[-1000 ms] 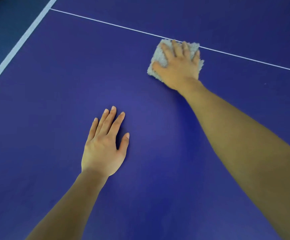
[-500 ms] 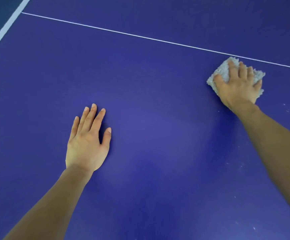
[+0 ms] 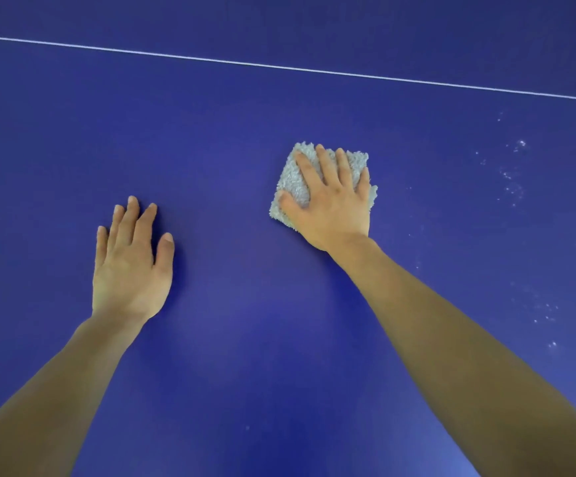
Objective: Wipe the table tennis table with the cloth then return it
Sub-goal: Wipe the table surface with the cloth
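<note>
Now my right hand (image 3: 331, 204) presses flat, fingers spread, on the soft, light cloth (image 3: 297, 182) mid-table (image 3: 245, 339), my left hand (image 3: 130, 266) resting open at eight o'clock, and what looks like dust (image 3: 514, 187) lies at three o'clock.

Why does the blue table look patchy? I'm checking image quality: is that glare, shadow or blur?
Head view: sharp, no motion blur; a soft pale sheen on the blue table tennis table between the arms; dark shadows hug the flat left hand and the right hand pressing the grey fluffy cloth; the white line bows, wide-angle distortion.
</note>
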